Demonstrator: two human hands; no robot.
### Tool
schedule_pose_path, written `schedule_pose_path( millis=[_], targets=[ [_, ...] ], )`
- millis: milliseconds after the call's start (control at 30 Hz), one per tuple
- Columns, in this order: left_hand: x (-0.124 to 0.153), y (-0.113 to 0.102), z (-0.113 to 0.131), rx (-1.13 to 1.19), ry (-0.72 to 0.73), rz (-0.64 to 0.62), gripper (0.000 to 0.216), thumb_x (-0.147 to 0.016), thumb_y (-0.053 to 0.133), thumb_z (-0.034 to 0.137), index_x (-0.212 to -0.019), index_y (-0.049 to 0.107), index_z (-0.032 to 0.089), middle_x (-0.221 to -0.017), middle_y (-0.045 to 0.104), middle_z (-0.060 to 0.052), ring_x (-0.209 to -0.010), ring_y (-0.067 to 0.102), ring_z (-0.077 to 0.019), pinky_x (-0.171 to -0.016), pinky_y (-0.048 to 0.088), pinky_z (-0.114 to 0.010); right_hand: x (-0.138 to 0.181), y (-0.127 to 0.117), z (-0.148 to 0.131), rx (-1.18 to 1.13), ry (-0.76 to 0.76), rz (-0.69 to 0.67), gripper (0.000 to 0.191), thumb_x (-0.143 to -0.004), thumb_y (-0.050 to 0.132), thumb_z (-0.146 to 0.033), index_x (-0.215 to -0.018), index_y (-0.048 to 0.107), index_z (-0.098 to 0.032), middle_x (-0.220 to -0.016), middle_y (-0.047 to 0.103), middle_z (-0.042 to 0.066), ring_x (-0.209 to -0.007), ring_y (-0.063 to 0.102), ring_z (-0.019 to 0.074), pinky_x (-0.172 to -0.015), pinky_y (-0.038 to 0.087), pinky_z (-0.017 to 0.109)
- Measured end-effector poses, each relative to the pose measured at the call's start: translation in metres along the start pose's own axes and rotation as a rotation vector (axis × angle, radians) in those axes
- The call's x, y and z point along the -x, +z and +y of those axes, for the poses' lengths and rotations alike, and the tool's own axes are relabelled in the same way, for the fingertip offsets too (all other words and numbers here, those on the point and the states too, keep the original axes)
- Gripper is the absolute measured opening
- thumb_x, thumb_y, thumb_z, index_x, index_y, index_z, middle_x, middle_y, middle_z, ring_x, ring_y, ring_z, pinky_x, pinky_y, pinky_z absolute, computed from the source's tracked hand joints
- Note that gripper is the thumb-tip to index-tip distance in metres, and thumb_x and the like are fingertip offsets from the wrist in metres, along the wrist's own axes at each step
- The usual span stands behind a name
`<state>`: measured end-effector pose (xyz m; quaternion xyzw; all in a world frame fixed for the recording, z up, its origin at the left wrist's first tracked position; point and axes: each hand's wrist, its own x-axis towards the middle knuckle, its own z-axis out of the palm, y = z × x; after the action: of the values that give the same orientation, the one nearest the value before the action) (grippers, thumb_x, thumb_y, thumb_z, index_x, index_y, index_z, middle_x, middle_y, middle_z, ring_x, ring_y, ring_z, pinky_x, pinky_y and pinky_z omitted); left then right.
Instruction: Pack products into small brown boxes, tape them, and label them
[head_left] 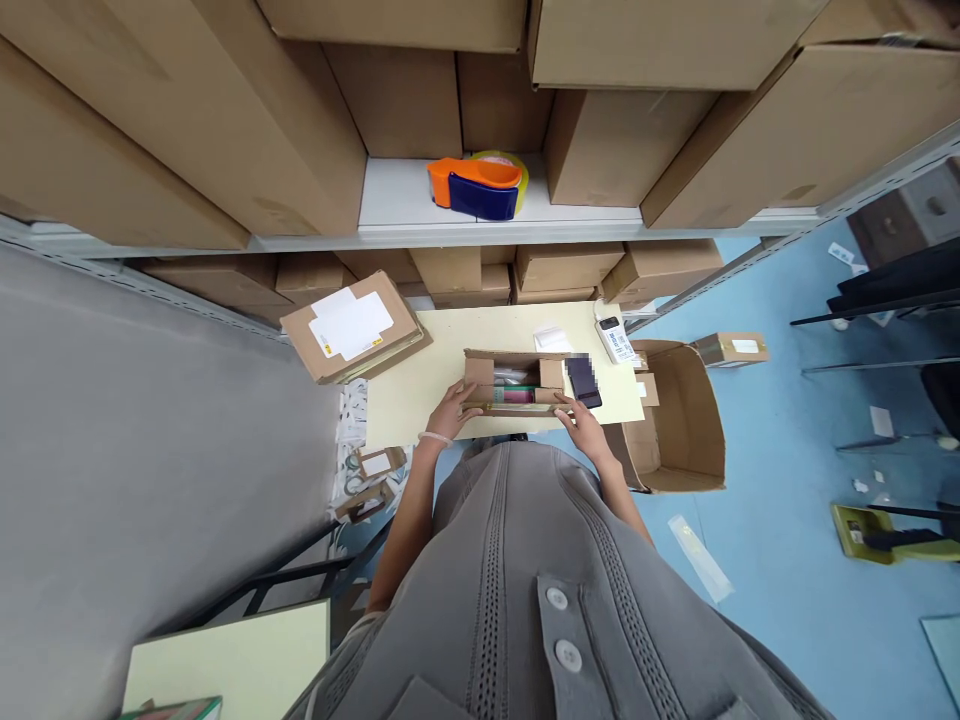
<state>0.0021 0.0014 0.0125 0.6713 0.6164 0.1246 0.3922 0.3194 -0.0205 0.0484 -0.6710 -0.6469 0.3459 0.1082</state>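
Head view: both hands, left hand (pixel 452 409) and right hand (pixel 579 421), hold small open carton (pixel 514 381); labels unreadable.

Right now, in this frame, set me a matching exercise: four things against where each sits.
Things:
1. tape dispenser
2. small open box
3. phone
4. large open carton

Places:
A. on the blue floor beside the table
B. between the left hand and right hand
C. on the shelf above
D. on the table, right of the small box

Pairs: 1-C, 2-B, 3-D, 4-A
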Motion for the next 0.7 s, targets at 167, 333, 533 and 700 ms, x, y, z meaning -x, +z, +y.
schedule_pose_path(
  millis=[167,333,533,700],
  targets=[
    [-0.003,-0.004,0.006,0.059,-0.027,0.152,0.040,-0.091,0.058,0.036,-0.130,0.060,0.026,-0.141,0.049,-0.009,-0.131,0.050,-0.0238,-0.106,0.048,-0.038,-0.011,0.004,-0.003,-0.042,0.119,0.140,0.035,-0.097,0.042,-0.043,-0.118,0.057,-0.019,-0.114,0.068,0.010,-0.089,0.066,0.0217,-0.077,0.049,0.033],
    [-0.003,-0.001,0.012,0.116,-0.099,0.292,0.061,-0.089,0.059,0.027,-0.147,0.039,0.027,-0.142,0.044,-0.011,-0.116,0.060,-0.0219,-0.096,0.054,-0.038,-0.020,0.001,-0.007,0.030,0.176,0.204,0.039,-0.094,0.047,-0.038,-0.127,0.046,-0.017,-0.113,0.065,0.010,-0.092,0.066,0.0232,-0.072,0.049,0.032],
    [-0.007,-0.003,0.026,-0.061,-0.155,0.337,0.093,-0.087,0.059,0.031,-0.157,-0.002,0.022,-0.155,0.027,-0.019,-0.127,0.053,-0.0317,-0.090,0.054,-0.044,-0.029,-0.012,-0.029,0.257,0.051,0.238,0.081,-0.090,0.053,-0.029,-0.156,0.006,-0.022,-0.138,0.044,0.017,-0.105,0.062,0.0276,-0.072,0.053,0.032],
    [-0.007,-0.006,0.038,-0.218,-0.110,0.366,0.091,-0.088,0.057,0.026,-0.158,-0.001,0.021,-0.160,0.017,-0.019,-0.134,0.045,-0.0320,-0.096,0.051,-0.042,-0.033,-0.020,-0.050,0.291,-0.039,0.201,0.079,-0.091,0.049,-0.026,-0.157,0.007,-0.031,-0.146,0.033,0.015,-0.104,0.062,0.0259,-0.077,0.055,0.034]
  ],
)
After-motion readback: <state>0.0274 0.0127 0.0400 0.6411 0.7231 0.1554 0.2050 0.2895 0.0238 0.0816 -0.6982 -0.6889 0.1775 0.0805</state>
